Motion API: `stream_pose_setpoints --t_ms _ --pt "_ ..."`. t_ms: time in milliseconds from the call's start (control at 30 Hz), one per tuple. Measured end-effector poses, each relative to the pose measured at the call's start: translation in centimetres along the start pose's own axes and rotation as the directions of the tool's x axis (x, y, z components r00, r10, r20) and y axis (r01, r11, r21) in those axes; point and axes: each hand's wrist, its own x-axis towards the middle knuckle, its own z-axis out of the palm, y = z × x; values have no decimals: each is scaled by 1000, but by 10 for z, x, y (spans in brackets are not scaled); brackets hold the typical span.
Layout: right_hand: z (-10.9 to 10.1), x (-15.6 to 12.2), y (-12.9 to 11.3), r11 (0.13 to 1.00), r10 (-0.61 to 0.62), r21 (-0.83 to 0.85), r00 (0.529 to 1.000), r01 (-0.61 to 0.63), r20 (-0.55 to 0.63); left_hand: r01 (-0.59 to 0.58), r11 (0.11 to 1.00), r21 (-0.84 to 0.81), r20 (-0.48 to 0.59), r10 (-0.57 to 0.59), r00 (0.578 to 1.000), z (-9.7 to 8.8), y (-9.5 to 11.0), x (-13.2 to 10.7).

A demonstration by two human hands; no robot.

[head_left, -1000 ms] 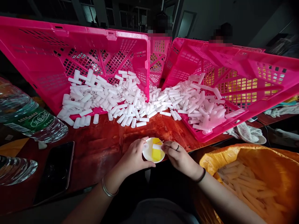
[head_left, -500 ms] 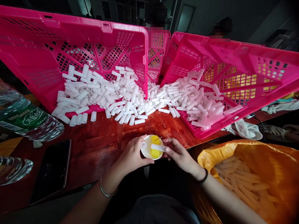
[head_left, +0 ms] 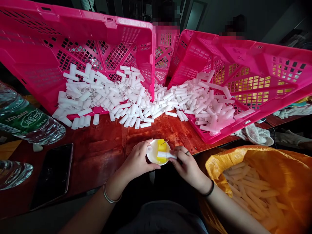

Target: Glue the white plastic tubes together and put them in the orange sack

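Observation:
My left hand (head_left: 137, 161) grips the rim of a small white dish (head_left: 152, 156) at the table's near edge; a yellow sponge (head_left: 162, 149) lies in it. My right hand (head_left: 186, 164) pinches a short white tube (head_left: 166, 155) and holds it flat across the dish, over the sponge. A thin stick pokes up from the dish's far side. Behind, a heap of white tubes (head_left: 126, 100) spills from two tipped pink crates, the left crate (head_left: 73, 42) and the right crate (head_left: 243, 65), onto the red-brown table (head_left: 104, 146).
An orange bag (head_left: 268, 162) with long tubes inside stands at my right. A black phone (head_left: 52, 175) and clear water bottles (head_left: 29, 125) lie at the left. Cloths lie at the far right (head_left: 258, 136). Two other people sit behind the crates.
My right hand has drawn the tube a little nearer to me across the dish and its fingers have curled tighter. My left hand stays on the dish.

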Motion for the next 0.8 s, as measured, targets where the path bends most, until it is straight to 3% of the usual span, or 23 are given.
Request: stream_pose_setpoints --t_ms 100,200,267,300,333,400,500,667,733,800 --pt "1 -3 0 990 -133 -48 991 134 23 13 1000 1 7 -13 1000 -1 2 0" --pt "5 -3 0 983 68 167 997 -71 26 11 1000 -1 5 -11 1000 -2 3 0" --pt "8 -2 -1 920 231 310 971 -238 62 1 1000 0 3 -1 1000 -1 1 -1" --pt "8 -1 -1 908 257 328 965 -261 58 -5 1000 2 1 5 1000 0 0 -1" --pt "8 -1 -2 922 240 305 970 -237 29 -13 1000 5 0 13 1000 1 -2 -1" --pt "6 -2 -2 980 95 179 995 -87 -37 -29 999 15 -3 29 1000 3 -4 -1" --pt "3 -2 -3 995 -71 72 997 74 -37 -44 999 22 -12 44 999 5 -7 -2" --pt "4 -3 -4 933 218 289 976 -216 26 -45 999 19 -22 45 999 7 -8 -2" --pt "3 -5 -2 962 168 218 986 -165 8 -39 999 16 -22 39 999 6 -7 -1" --pt "2 -9 2 997 -15 71 1000 16 -12 -30 999 25 -17 30 999 6 -5 0"
